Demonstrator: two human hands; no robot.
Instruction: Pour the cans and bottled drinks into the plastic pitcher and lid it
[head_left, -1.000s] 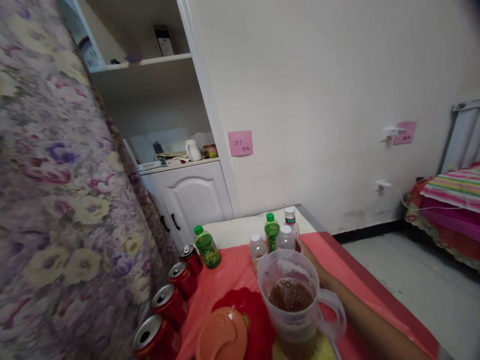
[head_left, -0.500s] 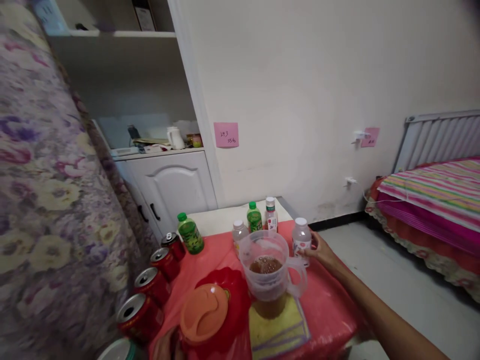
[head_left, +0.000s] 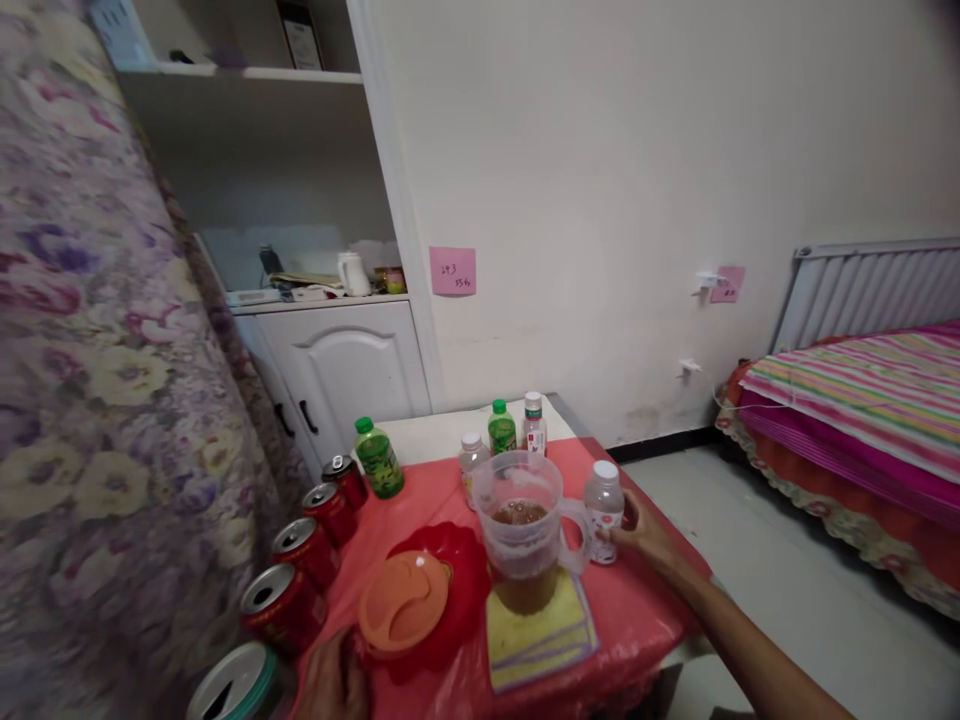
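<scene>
My right hand (head_left: 634,527) is wrapped round a small clear bottle with a white cap (head_left: 603,499), standing on the red tablecloth (head_left: 645,600) just right of a clear plastic jug (head_left: 525,535) holding brown liquid. The jug rests on a yellow cloth (head_left: 540,640). My left hand (head_left: 330,680) lies at the table's near edge, touching a red plate (head_left: 457,600) that carries an orange lid (head_left: 401,605); its fingers are partly cut off.
Three more bottles (head_left: 501,428) stand behind the jug and a green one (head_left: 378,460) further left. Several red cans (head_left: 307,545) line the table's left edge beside a floral curtain (head_left: 97,400). A white cabinet (head_left: 341,365) stands behind, a bed (head_left: 855,400) at right.
My right hand has carried the white-capped bottle from behind the jug out to its right and set it down nearer me. My left hand has come into view at the plate.
</scene>
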